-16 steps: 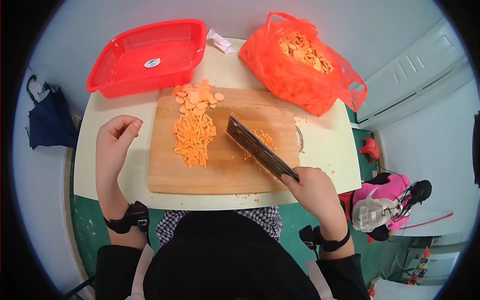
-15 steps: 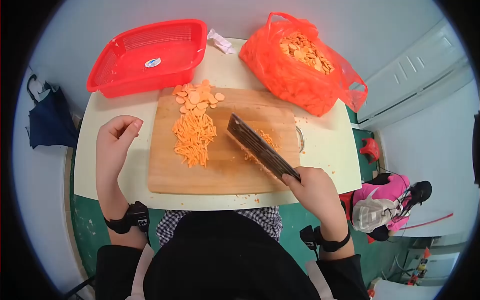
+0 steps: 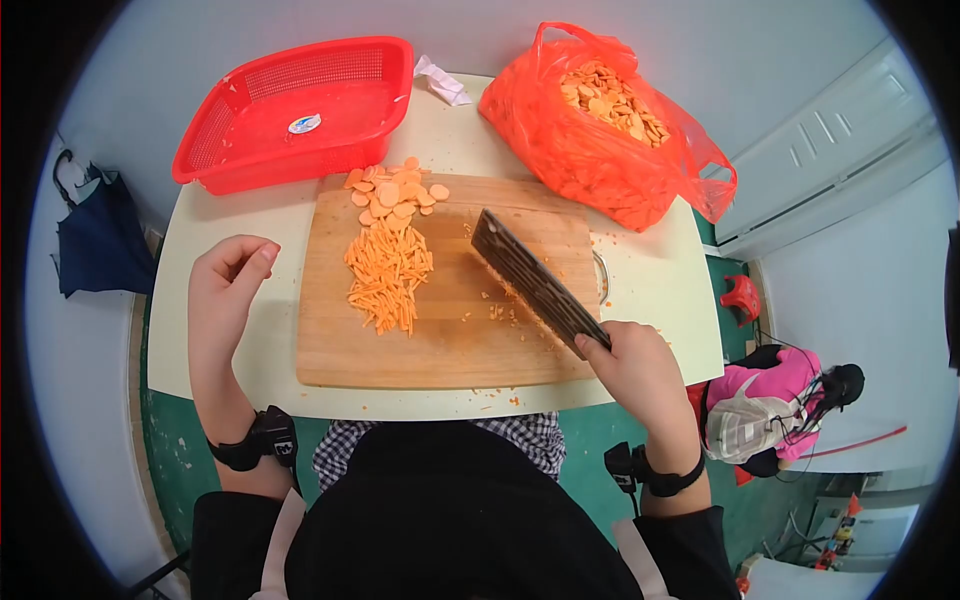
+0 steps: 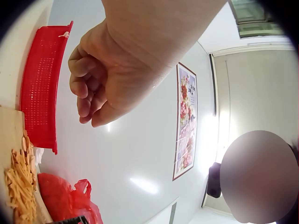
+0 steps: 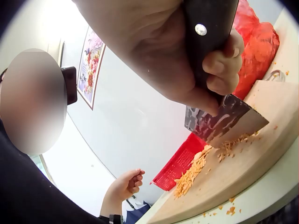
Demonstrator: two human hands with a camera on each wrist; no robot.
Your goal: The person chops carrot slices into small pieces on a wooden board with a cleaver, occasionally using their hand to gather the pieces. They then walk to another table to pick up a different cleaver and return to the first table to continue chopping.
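Note:
My right hand grips the black handle of a cleaver, whose broad dark blade slants over the right part of the wooden cutting board. In the right wrist view the blade stands against the board among small orange bits. Left of it lie a heap of orange strips and, behind that, a pile of round orange slices. My left hand hovers left of the board, holding nothing, its fingers loosely curled in the left wrist view.
A red basket stands back left, a red plastic bag of orange slices back right, with crumpled paper between them. A metal handle juts from the board's right side. A person in pink is off to the right.
The cleaver and my right hand have moved to the right and slightly away from me, uncovering bits on the board. My left hand has barely shifted.

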